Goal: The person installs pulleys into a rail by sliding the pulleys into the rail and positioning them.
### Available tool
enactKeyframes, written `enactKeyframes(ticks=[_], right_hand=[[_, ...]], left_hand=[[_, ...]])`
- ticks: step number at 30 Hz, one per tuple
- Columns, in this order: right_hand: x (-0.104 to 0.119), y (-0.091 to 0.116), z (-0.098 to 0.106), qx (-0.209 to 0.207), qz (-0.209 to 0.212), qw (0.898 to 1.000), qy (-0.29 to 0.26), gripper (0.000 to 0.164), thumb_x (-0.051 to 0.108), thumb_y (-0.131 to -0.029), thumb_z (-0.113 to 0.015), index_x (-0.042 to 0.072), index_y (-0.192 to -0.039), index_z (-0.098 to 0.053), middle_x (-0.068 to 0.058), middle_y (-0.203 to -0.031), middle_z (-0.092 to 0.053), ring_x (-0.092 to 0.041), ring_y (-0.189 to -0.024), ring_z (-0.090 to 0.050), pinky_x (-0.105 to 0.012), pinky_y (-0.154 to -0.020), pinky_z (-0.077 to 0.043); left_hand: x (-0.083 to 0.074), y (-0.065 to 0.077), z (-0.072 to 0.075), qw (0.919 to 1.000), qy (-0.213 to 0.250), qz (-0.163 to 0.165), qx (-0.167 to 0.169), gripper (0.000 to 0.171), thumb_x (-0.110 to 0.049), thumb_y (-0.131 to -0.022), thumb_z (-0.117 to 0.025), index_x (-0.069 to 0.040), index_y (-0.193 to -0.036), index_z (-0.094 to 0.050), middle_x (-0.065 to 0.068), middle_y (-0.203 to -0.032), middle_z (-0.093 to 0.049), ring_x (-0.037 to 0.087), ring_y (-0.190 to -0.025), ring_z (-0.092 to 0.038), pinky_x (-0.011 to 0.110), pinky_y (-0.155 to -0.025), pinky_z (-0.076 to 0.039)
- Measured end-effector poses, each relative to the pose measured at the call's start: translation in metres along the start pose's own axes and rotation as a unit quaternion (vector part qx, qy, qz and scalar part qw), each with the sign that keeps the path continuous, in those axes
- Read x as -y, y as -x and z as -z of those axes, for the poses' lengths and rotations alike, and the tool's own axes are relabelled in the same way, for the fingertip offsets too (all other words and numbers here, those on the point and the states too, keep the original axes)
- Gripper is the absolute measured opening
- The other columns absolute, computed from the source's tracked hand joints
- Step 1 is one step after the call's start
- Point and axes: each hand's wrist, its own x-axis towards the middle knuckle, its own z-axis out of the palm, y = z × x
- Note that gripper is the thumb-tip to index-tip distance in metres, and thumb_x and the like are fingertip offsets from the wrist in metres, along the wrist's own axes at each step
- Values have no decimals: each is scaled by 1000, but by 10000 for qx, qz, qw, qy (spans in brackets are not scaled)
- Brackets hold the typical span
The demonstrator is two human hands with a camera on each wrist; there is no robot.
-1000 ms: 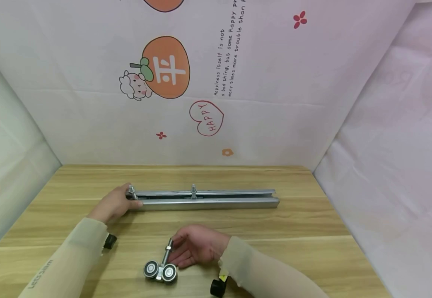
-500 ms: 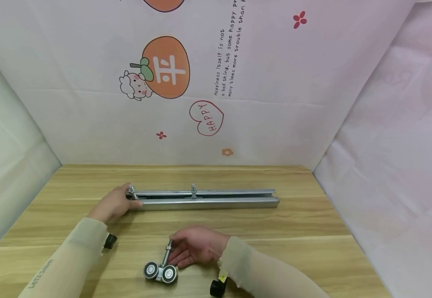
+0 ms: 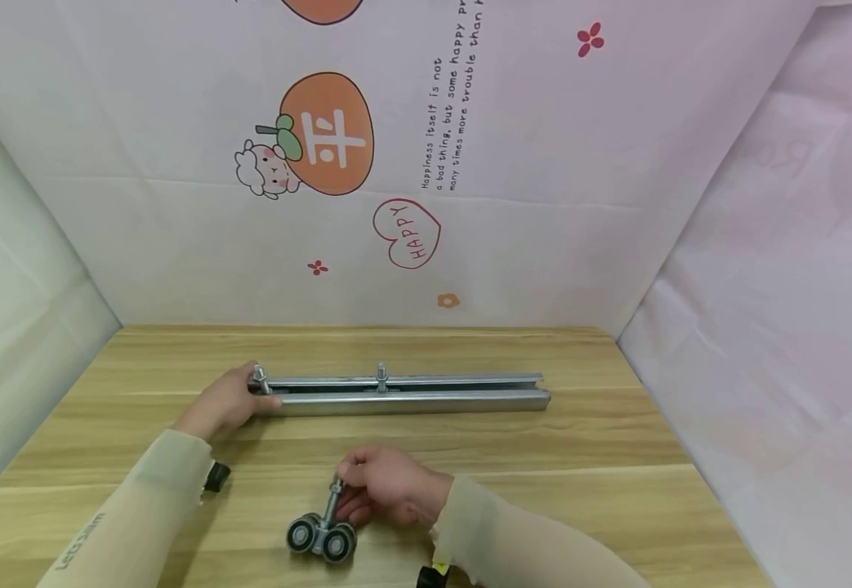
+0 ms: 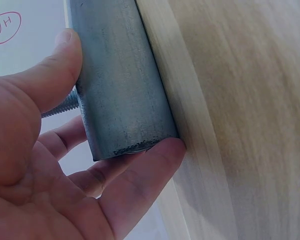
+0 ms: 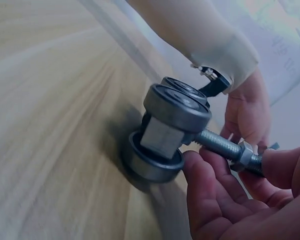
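My left hand (image 3: 225, 402) grips the left end of a metal channel rail (image 3: 426, 403) lying across the table, its thumb on the near top edge and fingers round the end, as the left wrist view shows. Two threaded bolts with nuts stand up out of the rail's slot, one bolt (image 3: 260, 378) by the left hand and another bolt (image 3: 381, 377) near the middle. Close to the front, my right hand (image 3: 393, 483) pinches the threaded stem of a roller trolley (image 3: 321, 535). Its wheels (image 5: 177, 107) point down and left, and a hex nut (image 5: 245, 156) sits on the stem.
The wood-grain table (image 3: 587, 490) holds the rail at its far half. A printed white cloth (image 3: 528, 245) rises behind it, with plain white cloth walls on both sides. Black wrist cameras are strapped under both sleeves.
My right thumb and fingers have closed on the top of the stem, and the trolley has turned slightly so more of its wheels show. The left hand and rail have stayed still.
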Motion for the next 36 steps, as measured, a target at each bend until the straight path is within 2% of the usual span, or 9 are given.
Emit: enactKeyframes(ticks=[4,11,18,22,27,31,36], right_hand=[[3,3,9,-369,227,9988,233,19,20,-95,-54,3,-93,-61,-17,-80,-65,-29,-71,-65,-35,-59,-54],[12,12,29,-666,612,9940,619,21,22,-97,-52,3,-93,-61,-13,-78,-65,-28,-70,-64,-37,-61,-54],[20,22,41,-1085,901,9815,1292,22,24,-95,-55,4,-101,-61,-11,-78,-64,-28,-72,-63,-39,-62,-53],[19,25,45,-1187,1175,9711,1707,20,22,-97,-53,4,-100,-61,-9,-80,-63,-29,-73,-61,-41,-64,-52],[18,27,49,-1306,1355,9594,2101,16,23,-98,-50,12,-97,-61,-6,-84,-61,-25,-75,-59,-39,-67,-51],[17,30,52,-1375,1386,9514,2381,16,25,-98,-50,15,-97,-61,-6,-83,-61,-26,-74,-59,-36,-62,-49],[15,35,56,-1282,1463,9473,2544,16,25,-98,-51,14,-97,-62,-8,-81,-62,-28,-72,-58,-34,-55,-46]], left_hand=[[-1,0,1,10000,-21,0,-10,100,-46,-83,-67,7,-146,-10,36,-141,-22,54,-126,-22,62,-100,-20],[1,0,2,10000,-12,18,19,101,-48,-82,-67,7,-146,-11,36,-142,-22,54,-126,-21,63,-99,-21],[1,1,2,10000,-37,-19,17,100,-48,-83,-67,7,-145,-12,36,-141,-22,54,-126,-22,63,-99,-21],[0,1,2,10000,-40,-58,8,99,-47,-83,-67,8,-145,-12,36,-141,-23,54,-126,-22,63,-99,-22],[0,1,3,10000,-46,-58,23,100,-47,-83,-67,8,-145,-11,36,-141,-23,54,-126,-22,63,-99,-22],[-1,1,3,10000,-48,-54,54,101,-49,-82,-66,8,-145,-11,36,-142,-22,53,-126,-22,63,-99,-22],[-1,1,2,10000,-50,-35,51,102,-49,-82,-66,8,-145,-10,36,-142,-22,53,-127,-21,63,-99,-21]])
